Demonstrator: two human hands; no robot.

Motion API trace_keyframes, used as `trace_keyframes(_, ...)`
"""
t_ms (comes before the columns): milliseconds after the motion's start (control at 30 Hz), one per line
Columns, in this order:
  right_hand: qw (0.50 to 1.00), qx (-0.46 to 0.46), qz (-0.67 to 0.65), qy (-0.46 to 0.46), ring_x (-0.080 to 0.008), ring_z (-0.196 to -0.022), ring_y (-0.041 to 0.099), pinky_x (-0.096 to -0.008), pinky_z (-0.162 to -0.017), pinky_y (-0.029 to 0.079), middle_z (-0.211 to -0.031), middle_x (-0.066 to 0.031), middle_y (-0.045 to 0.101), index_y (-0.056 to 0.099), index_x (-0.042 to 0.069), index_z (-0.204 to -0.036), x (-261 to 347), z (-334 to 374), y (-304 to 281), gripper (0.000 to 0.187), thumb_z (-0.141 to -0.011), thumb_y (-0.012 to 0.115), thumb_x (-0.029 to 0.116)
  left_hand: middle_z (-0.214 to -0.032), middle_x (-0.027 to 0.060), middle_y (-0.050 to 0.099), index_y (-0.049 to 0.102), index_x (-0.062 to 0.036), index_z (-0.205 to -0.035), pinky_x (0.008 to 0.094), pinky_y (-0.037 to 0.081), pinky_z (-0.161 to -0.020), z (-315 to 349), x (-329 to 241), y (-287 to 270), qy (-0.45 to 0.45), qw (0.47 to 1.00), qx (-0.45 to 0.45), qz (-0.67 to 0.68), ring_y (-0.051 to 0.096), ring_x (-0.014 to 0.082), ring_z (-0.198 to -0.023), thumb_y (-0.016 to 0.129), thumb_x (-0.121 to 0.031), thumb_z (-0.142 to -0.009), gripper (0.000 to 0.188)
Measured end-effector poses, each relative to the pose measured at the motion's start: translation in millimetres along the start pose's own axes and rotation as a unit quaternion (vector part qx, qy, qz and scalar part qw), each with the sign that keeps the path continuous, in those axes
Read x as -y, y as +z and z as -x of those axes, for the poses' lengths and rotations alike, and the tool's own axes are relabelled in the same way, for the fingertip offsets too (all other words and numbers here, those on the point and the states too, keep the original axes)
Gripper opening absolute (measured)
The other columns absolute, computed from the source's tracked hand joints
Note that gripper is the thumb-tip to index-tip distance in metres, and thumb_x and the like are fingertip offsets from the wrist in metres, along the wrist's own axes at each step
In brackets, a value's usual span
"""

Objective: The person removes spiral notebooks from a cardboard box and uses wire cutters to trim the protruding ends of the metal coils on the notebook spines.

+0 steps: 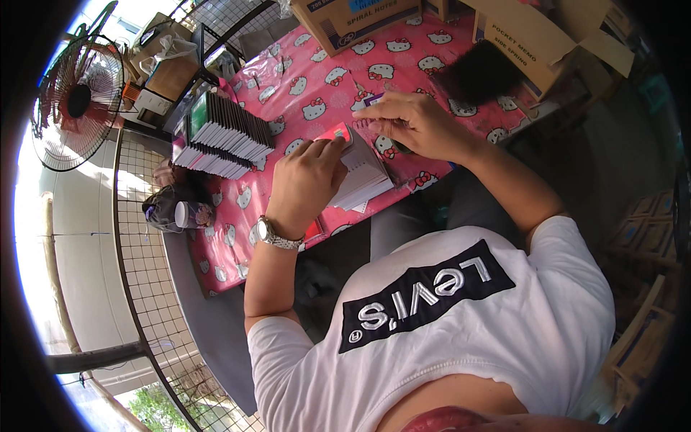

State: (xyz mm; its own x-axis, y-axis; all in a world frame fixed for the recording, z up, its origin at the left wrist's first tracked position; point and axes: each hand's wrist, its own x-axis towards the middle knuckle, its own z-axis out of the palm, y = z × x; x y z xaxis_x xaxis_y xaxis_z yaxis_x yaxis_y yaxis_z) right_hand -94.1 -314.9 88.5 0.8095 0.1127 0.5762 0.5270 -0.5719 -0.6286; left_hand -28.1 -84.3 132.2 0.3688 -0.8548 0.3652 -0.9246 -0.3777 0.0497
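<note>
Red-topped stack of white-paged notepads [366, 174] sits near the front edge of the pink cat-print tablecloth [295, 115], the left hand [306, 176] bent on top, seemingly steadying it; over the tablecloth, the right hand [421, 128] half-curls, its grip unclear.

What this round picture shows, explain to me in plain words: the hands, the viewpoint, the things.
No machine here: these are a person's two bare hands, seen from above by a wide fisheye camera worn on the head, which bends straight edges. A pink patterned cover lies on the surface. The left hand, wearing a wristwatch, rests its fingers on a stack of white pages with a red top. The right hand is beside it, near a purple coil; whether it holds anything is unclear. Dark-covered pads are stacked at left.
</note>
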Motion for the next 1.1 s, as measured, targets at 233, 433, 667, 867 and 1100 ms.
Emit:
trace_keyframes(233, 0.999, 0.001, -0.033, -0.016, -0.0236, -0.075, 0.064, -0.0349, -0.069, 0.05, -0.083, -0.011, 0.065, 0.071, 0.005, -0.11, -5, -6, 12, 0.022, -0.09, 0.068, 0.012, -0.083, 0.0135, 0.072, 0.072, -0.0065, -0.102, 0.0342, 0.055, -0.063, 8, 26, 8, -0.032, 0.972, 0.02, 0.234, 0.069, 0.0267, -0.067, 0.067, -0.006, -0.079, 0.024)
trace_keyframes(433, 0.999, 0.021, -0.023, 0.026, -0.0232, -0.077, 0.065, -0.0335, -0.072, 0.05, -0.087, -0.0112, 0.066, 0.07, 0.004, -0.11, -2, 7, 15, 0.022, -0.089, 0.068, 0.01, -0.081, 0.013, 0.07, 0.072, -0.0072, -0.104, 0.0346, 0.054, -0.062, 7, 25, 9, -0.03, 0.978, 0.029, 0.205, 0.068, 0.0259, -0.067, 0.066, -0.004, -0.079, 0.025)
trace_keyframes(667, 0.998, -0.058, 0.012, -0.038, -0.0231, -0.078, 0.064, -0.0338, -0.073, 0.052, -0.092, -0.0083, 0.062, 0.072, 0.006, -0.108, 13, -14, 1, 0.023, -0.085, 0.068, 0.006, -0.091, 0.0134, 0.066, 0.064, -0.0049, -0.104, 0.0414, 0.051, -0.073, -9, 15, -16, -0.042, 0.994, -0.085, 0.046, 0.064, 0.0326, -0.084, 0.06, -0.002, -0.081, 0.024)
trace_keyframes(867, 0.997, -0.036, 0.031, -0.056, -0.0233, -0.084, 0.066, -0.0355, -0.075, 0.054, -0.096, -0.0081, 0.062, 0.073, 0.008, -0.106, 11, -28, 3, 0.024, -0.083, 0.069, 0.005, -0.098, 0.0109, 0.062, 0.058, -0.0071, -0.105, 0.042, 0.042, -0.084, -2, 11, 20, -0.048, 0.988, -0.147, -0.002, 0.058, 0.0308, -0.092, 0.06, -0.005, -0.084, 0.021)
trace_keyframes(1100, 0.997, 0.039, 0.021, -0.056, -0.0222, -0.088, 0.063, -0.0329, -0.076, 0.052, -0.094, -0.008, 0.061, 0.072, 0.009, -0.112, 10, -35, -7, 0.03, -0.085, 0.065, -0.002, -0.098, 0.0131, 0.067, 0.062, -0.0018, -0.106, 0.0394, 0.043, -0.084, -15, 10, 1, -0.054, 0.991, -0.085, 0.088, 0.062, 0.0323, -0.093, 0.063, -0.005, -0.087, 0.018)
